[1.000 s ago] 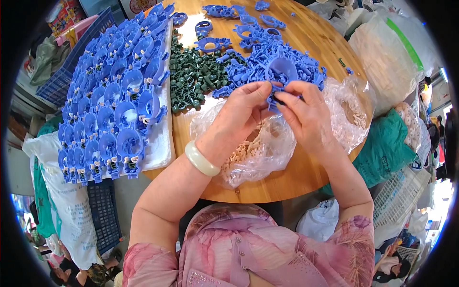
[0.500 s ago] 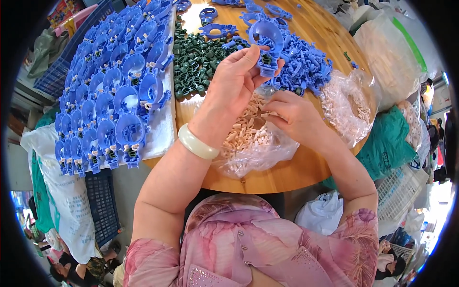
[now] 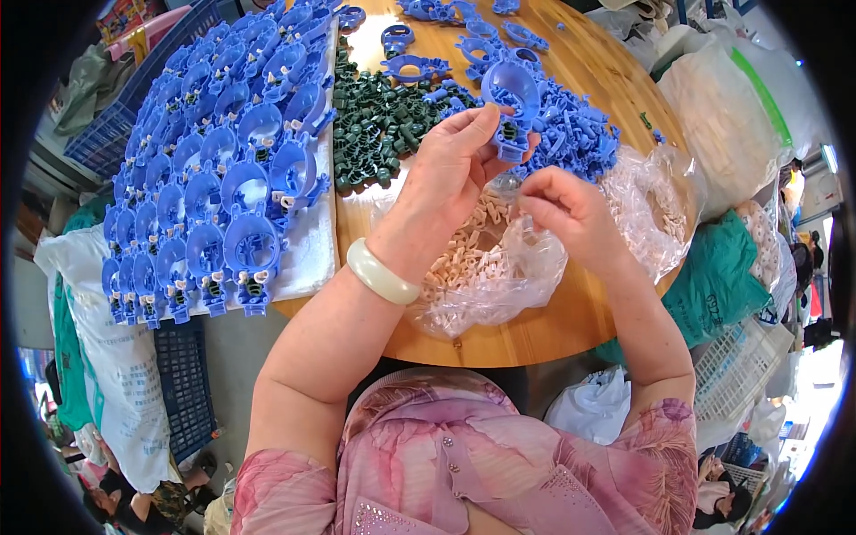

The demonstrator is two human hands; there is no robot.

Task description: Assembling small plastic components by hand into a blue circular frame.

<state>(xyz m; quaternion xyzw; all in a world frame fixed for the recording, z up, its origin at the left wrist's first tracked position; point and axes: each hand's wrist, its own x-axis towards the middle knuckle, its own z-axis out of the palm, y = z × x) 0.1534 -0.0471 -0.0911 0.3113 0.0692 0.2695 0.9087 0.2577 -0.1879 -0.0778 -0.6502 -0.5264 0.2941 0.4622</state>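
My left hand (image 3: 459, 160), a pale bangle on its wrist, holds up a blue plastic toy part (image 3: 514, 105) by its lower end. The part has a round loop on top and a dark green piece set in below it. Just right of the part, my right hand (image 3: 569, 214) is closed in a pinch; whatever is between its fingertips is too small to make out. Below both hands, a clear plastic bag (image 3: 499, 308) lies spread on the table with many small cream pieces (image 3: 464, 267) in it.
Behind my hands are heaps of small blue pieces (image 3: 580, 134) and dark green pieces (image 3: 374, 125). Rows of similar blue looped parts (image 3: 250, 241) cover a white surface (image 3: 308, 254) at left. Another bag of pale pieces (image 3: 637, 192) lies near the wooden table's (image 3: 481, 352) right edge.
My right hand has lifted from the cream pieces and moved slightly right, its fingers still pinched. My left hand keeps the blue part raised, a little lower and further right in view.
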